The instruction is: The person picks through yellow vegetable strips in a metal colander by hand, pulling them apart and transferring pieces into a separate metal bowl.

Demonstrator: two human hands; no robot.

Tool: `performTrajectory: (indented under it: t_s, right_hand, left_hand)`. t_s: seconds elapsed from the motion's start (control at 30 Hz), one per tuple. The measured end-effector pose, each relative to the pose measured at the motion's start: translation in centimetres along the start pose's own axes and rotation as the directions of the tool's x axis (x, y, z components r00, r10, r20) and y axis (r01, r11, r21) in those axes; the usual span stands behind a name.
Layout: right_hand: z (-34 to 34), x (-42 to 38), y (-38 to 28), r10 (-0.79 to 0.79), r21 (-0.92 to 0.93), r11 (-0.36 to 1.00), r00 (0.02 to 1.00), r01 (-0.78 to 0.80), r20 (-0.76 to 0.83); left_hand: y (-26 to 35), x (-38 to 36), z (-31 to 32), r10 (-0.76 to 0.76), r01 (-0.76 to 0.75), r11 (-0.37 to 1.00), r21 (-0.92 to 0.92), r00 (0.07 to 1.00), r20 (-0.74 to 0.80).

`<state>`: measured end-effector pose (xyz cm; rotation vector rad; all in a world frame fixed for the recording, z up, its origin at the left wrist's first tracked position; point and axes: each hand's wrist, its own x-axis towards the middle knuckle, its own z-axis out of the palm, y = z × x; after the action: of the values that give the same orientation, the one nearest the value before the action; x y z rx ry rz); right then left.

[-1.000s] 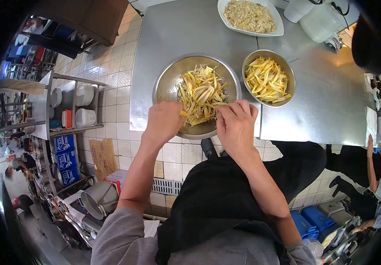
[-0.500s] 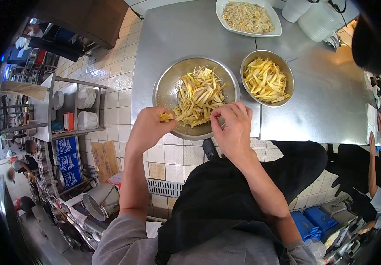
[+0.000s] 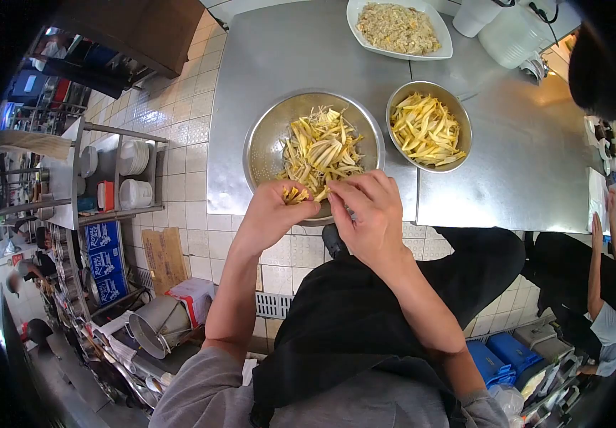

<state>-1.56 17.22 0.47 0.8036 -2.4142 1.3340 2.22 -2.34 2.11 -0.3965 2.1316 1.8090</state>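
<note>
A steel colander (image 3: 261, 146) holds a heap of slender yellow florets (image 3: 322, 146), some still joined in a fan-shaped cluster, which resemble banana blossom. My left hand (image 3: 276, 214) is closed over the colander's near rim, with a bunch of yellow florets (image 3: 293, 195) in its curled fingers. Close to its fingertips, my right hand (image 3: 370, 214) pinches the end of a pale yellow floret (image 3: 323, 193). Right of the colander, a smaller steel bowl (image 3: 467, 118) contains more loose yellow florets (image 3: 425, 128).
A white dish (image 3: 447, 50) of pale chopped food stands at the table's back. White plastic containers (image 3: 511, 39) are behind the steel table (image 3: 500, 189). Shelving with plates (image 3: 134, 157) stands left. Another person's arms (image 3: 597, 250) show at far right.
My left hand has moved right, bringing its florets up to my right hand. The right hand has shifted slightly left and down, and the fingertips now nearly meet.
</note>
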Motion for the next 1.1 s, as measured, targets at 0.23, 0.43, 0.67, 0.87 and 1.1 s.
performTrajectory:
  t_s: [0.23,0.43,0.67,0.87,1.1]
  right_hand:
    - [-0.2,0.3,-0.2,-0.095,-0.126,0.987,0.995,0.094,0.001]
    - [0.2,-0.1,0.0,0.039,0.065,0.997,0.999,-0.037,-0.023]
    - [0.4,-0.2,-0.3,0.095,0.117,0.989,0.995,-0.092,-0.014]
    - [0.1,-0.7,-0.9,0.034,0.083,0.996,0.997,-0.04,0.071]
    - [0.2,-0.6,0.8,0.025,-0.058,0.998,1.0,-0.024,0.015]
  left_hand:
    - [-0.9,0.2,0.8,-0.06,0.061,0.986,-0.156,0.998,0.011]
    - [-1.5,0.2,1.4,-0.109,0.219,0.793,-0.569,0.969,0.22]
    - [-1.8,0.4,2.8,-0.037,0.153,0.734,-0.662,0.982,0.186]
    - [-2.1,2.4,3.0,-0.013,-0.108,0.861,-0.497,0.972,-0.234]
    - [4.1,5.9,3.0,0.091,-0.201,0.941,-0.274,0.926,-0.366]
